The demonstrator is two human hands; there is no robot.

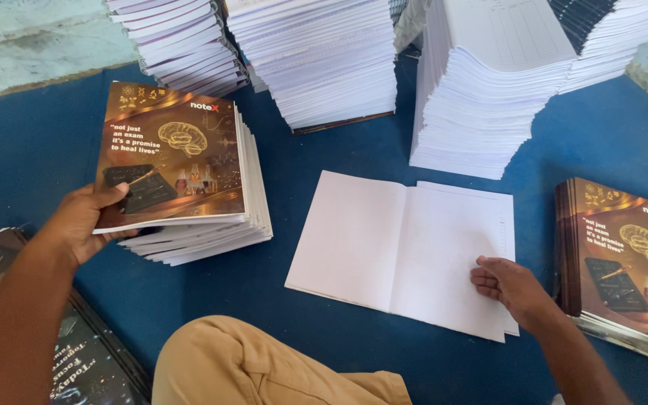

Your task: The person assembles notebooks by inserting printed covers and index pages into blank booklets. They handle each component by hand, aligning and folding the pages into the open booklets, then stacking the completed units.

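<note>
Gripping is seen at the left hand (80, 221), which is closed around the lower left corner of the top cover sheet (170, 154), thumb on its printed face; this brown, glossy sheet is lifted slightly off the cover stack (211, 232) near the left side of the blue floor mat (31, 157). The right hand (508, 285) is laid flat and open, fingers pressing the lower right corner of the opened bundle of white pages (403, 247), nothing being grasped. This bundle lies spread at the centre of the mat, just in front of three tall piles of white page blocks (489, 82) along the far edge. A second pile of covers (624, 262) rests at the right edge, and dark printed sheets (76, 360) at the near left corner. A bent knee in tan trousers (264, 367) is noted at the near edge. Risks judged: two covers could be picked together, since the sheets are thin and slick; the fanned cover stack could slide; the loose pages could shift out of register if pressure is released.
</note>
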